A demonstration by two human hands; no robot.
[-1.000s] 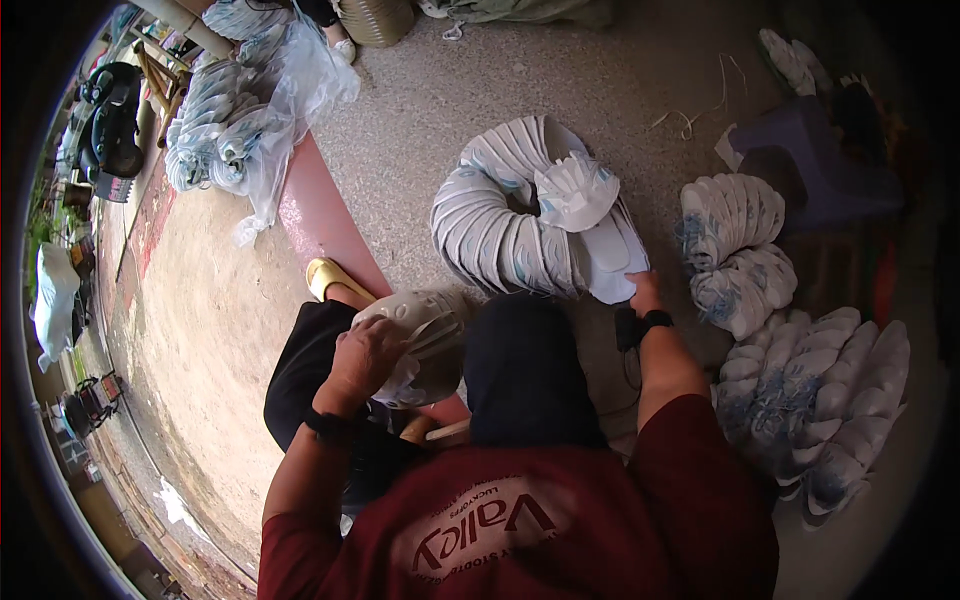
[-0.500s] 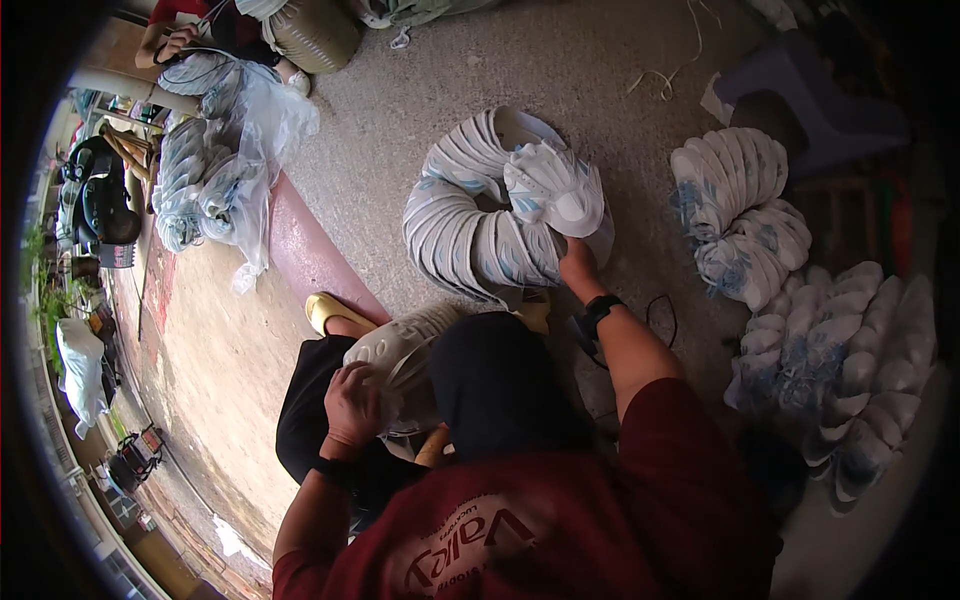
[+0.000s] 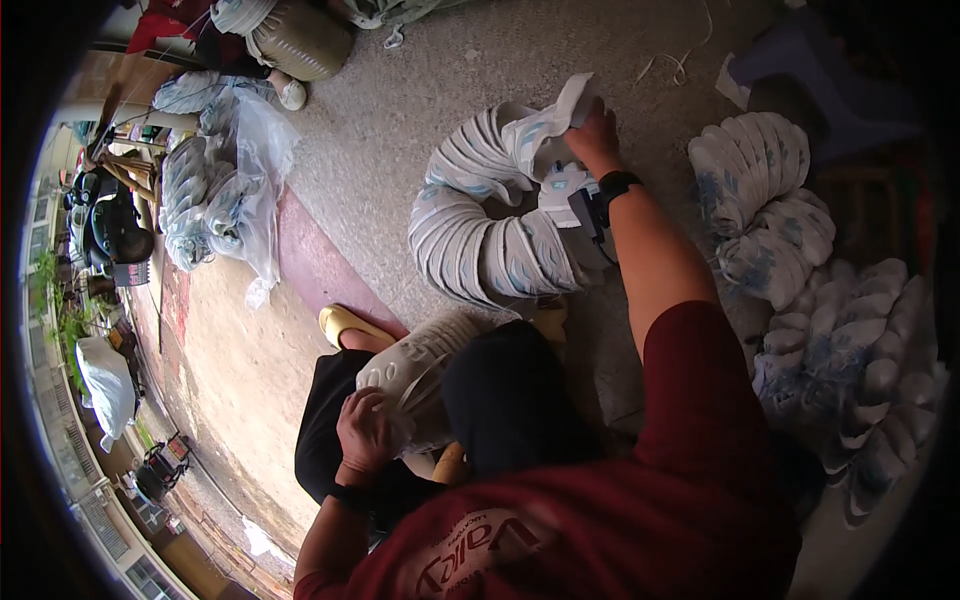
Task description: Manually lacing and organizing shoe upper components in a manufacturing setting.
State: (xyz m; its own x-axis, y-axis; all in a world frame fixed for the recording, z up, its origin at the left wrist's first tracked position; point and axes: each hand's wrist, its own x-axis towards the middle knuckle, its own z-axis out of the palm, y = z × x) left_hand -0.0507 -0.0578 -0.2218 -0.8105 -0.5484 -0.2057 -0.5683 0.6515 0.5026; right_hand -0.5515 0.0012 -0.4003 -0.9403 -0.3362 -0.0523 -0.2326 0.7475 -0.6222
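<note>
On the floor ahead lies a curved row of nested white shoe uppers point(image 3: 490, 255) with light blue marks, bent into a ring. At its far right end my right hand point(image 3: 594, 135) is closed on a shoe upper point(image 3: 545, 125), whose outer end tilts upward. Another upper point(image 3: 565, 185) lies just below it, partly behind my wrist. Between my knees is a pale, rounded object point(image 3: 425, 355) with oval openings and thin strands across it. My left hand point(image 3: 367, 430) rests at its near left end with fingers curled; what they grip is hidden.
More bundles of uppers point(image 3: 755, 180) lie on the right, with further stacks point(image 3: 850, 350) nearer. A dark plastic stool point(image 3: 810, 90) stands at the far right. Far left are plastic-wrapped bundles point(image 3: 205, 200), another person's foot point(image 3: 290, 92) and a pale slotted container point(image 3: 300, 40).
My right hand has moved farther away along the ring's right end, and the upper there is now lifted and turned. My left hand stays by the pale object. The view has shifted slightly.
</note>
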